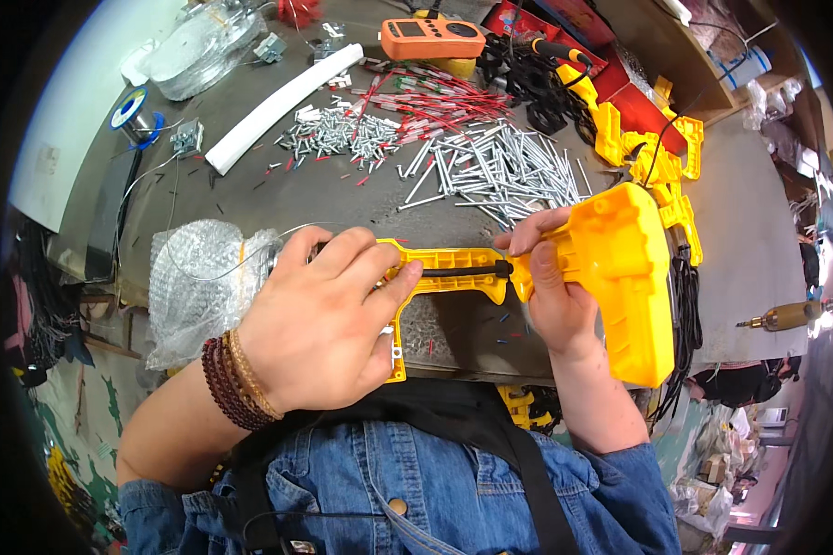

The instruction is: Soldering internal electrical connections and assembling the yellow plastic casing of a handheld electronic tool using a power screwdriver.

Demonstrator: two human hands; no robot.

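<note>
One yellow shell [455,283], black cable [463,271] inside, left hand [329,319] clasping it, right hand [557,298] gripping boxy part [627,287]

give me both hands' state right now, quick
Left hand: curled over the left end of the yellow plastic housing; grip hidden.
Right hand: closed, holding the housing beside its boxy right end.

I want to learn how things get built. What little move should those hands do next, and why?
Perhaps the left hand should gently press along the black cord while the right hand steadies the yellow shell. The shell's handle is open, the cord lies uncovered in it, and the left hand is already right by the cord.
</note>
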